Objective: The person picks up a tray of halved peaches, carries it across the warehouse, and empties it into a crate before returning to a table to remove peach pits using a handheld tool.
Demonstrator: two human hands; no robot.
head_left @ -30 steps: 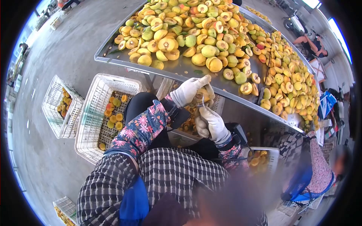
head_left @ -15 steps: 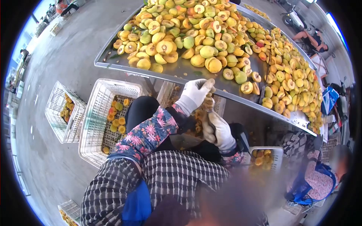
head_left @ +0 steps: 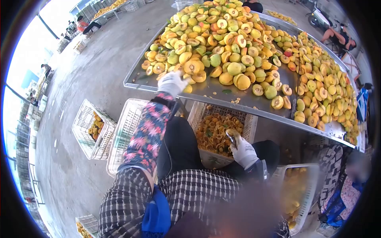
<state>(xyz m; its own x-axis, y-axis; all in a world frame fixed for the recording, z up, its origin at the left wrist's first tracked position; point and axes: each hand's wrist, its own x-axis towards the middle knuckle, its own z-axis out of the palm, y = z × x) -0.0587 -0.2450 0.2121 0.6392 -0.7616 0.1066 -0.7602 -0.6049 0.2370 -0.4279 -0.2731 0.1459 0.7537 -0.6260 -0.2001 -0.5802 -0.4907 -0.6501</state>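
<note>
My left hand [head_left: 173, 83], in a white glove, reaches to the front left edge of the metal table [head_left: 137, 75]. Its fingers are apart and slightly blurred against the heap of halved yellow peaches [head_left: 193, 66]; I see nothing held in it. Low in front of my knees, my right hand [head_left: 243, 152], also gloved, is closed around a small tool with a shiny metal end [head_left: 229, 137], mostly covered by the fingers. Below that hand is a white crate [head_left: 249, 126] of orange-brown fruit scraps [head_left: 217, 133].
White plastic crates [head_left: 126, 123] stand on the floor to my left, one holding fruit [head_left: 96, 126]. Another fruit crate [head_left: 313, 186] is at my right. A seated person [head_left: 347, 194] is close on the right; other people sit farther off.
My left hand has left my right hand and moved up and left to the peaches. My right hand is now lower, over the scrap crate, with the tool showing. The view has shifted.
</note>
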